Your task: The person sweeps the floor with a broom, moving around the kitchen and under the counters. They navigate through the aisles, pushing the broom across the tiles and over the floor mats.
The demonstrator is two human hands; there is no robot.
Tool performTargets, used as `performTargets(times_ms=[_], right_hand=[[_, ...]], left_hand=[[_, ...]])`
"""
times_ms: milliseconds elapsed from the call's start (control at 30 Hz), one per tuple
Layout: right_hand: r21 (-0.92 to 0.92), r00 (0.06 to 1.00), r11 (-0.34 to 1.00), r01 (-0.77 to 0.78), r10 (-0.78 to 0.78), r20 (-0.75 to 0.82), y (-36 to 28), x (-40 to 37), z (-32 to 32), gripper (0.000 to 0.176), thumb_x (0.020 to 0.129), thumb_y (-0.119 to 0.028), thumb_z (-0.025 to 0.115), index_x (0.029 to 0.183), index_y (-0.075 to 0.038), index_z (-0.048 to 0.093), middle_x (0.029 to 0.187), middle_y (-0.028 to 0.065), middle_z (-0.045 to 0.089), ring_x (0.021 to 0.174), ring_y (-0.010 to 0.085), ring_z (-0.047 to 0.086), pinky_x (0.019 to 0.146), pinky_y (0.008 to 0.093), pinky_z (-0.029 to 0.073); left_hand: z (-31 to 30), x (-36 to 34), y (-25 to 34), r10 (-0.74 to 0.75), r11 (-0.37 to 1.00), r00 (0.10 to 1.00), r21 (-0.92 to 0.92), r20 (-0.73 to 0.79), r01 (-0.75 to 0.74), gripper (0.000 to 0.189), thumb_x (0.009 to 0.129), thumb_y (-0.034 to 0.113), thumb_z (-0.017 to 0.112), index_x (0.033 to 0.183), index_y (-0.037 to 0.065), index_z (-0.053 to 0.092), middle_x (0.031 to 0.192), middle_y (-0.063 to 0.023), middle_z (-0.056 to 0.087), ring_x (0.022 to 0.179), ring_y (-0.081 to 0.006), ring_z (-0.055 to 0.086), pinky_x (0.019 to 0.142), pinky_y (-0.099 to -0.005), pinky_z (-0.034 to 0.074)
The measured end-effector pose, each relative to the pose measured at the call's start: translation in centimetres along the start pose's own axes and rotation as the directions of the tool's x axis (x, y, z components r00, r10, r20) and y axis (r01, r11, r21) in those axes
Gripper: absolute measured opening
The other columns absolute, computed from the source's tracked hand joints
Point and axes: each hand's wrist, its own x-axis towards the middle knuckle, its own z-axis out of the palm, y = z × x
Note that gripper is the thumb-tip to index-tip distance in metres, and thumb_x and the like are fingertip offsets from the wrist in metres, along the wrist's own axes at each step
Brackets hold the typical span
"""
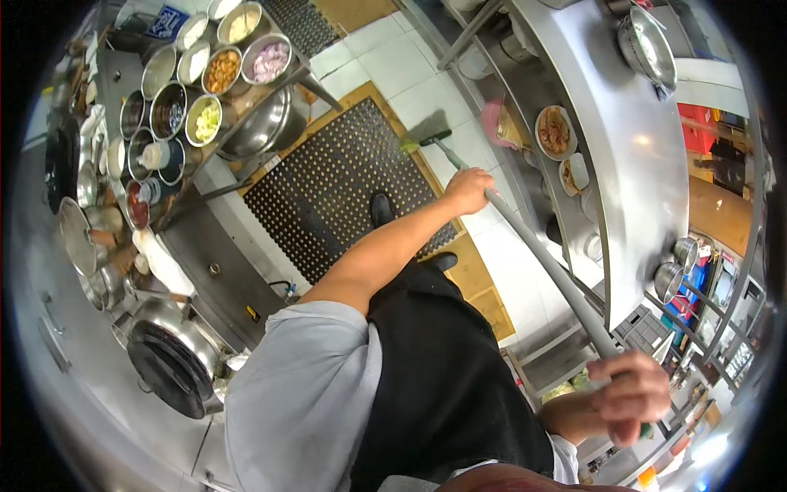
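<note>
A long-handled broom (548,258) slants across the view, its dark head with greenish bristles (409,146) low at the edge of the black rubber mat (328,193). My left hand (469,191) is closed round the lower part of the handle, arm stretched forward. Close to the camera at the right, my right hand (631,398) is wrapped round the upper end; it is slightly blurred. My black shoe (381,209) stands on the mat; white floor tiles (426,78) lie beyond the broom head.
At left, a counter bears several metal bowls of chopped food (221,70) and a lidded pot (168,365). A steel counter (607,156) with shelves runs along the right, with a plate of food (557,133) on a shelf. Wooden boards (484,303) edge the mat.
</note>
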Motion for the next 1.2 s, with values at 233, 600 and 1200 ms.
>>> performTargets(times_ms=[233, 600, 1200], right_hand=[[-0.044, 0.892, 0.999, -0.001, -0.019, -0.452, 6.4, 1.7, 3.3, 0.045, 0.104, -0.041, 0.058, 0.081, -0.005, 0.070, 0.065, 0.0061, 0.062, 0.070, 0.0324, 0.071, 0.060, 0.0430, 0.060], [0.041, 0.820, 0.922, -0.385, 0.362, -0.444, 6.3, -5.2, 6.0, 0.027, 0.094, -0.006, 0.070, 0.071, 0.002, 0.059, 0.070, 0.0127, 0.055, 0.072, 0.0336, 0.060, 0.077, 0.0439, 0.052], [0.039, 0.563, 0.929, -0.368, 0.256, -0.786, -4.3, -28.4, 4.8, 0.016, 0.092, -0.005, 0.064, 0.080, 0.005, 0.067, 0.086, 0.0158, 0.070, 0.086, 0.0317, 0.071, 0.080, 0.0408, 0.056]], left_hand=[[-13.7, 6.9, -4.3, 0.039, 0.987, 0.931, 0.161, -0.363, 0.022, 0.040, 0.065, -0.014, 0.066, 0.094, 0.012, 0.073, 0.109, -0.0147, 0.070, 0.109, -0.0374, 0.065, 0.094, -0.0414, 0.053], [-0.8, 2.5, -8.9, -0.009, 0.990, 0.991, 0.139, 0.134, -0.010, 0.008, 0.085, 0.013, 0.076, 0.088, 0.007, 0.073, 0.098, -0.0189, 0.069, 0.096, -0.0401, 0.066, 0.083, -0.0478, 0.053], [11.1, -2.9, 9.0, 0.000, 0.883, 0.971, 0.455, 0.238, -0.112, 0.048, 0.071, -0.001, 0.081, 0.116, 0.008, 0.067, 0.121, -0.0218, 0.064, 0.115, -0.0416, 0.062, 0.102, -0.0448, 0.051]])
